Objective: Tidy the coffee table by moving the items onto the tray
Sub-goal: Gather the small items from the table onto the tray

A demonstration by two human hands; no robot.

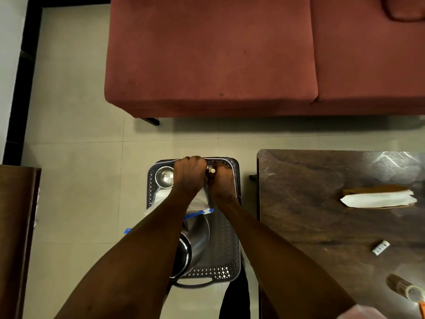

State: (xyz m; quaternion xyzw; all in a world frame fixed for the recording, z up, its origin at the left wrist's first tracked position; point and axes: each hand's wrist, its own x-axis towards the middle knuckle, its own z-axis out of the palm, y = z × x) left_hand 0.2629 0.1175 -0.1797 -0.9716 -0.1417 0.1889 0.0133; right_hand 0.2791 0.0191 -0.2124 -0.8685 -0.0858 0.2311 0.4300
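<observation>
Grey plastic tray (226, 247) is sitting on the floor, and you are holding both hands over its far end: your left hand (189, 174) and right hand (221, 183) are pinching a small metal piece (211, 170) together. Some napkins (379, 199) are lying on the counter (322, 203).

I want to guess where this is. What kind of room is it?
Probably a living room: a red sofa stands on a tiled floor, with a dark wooden coffee table beside it.
</observation>
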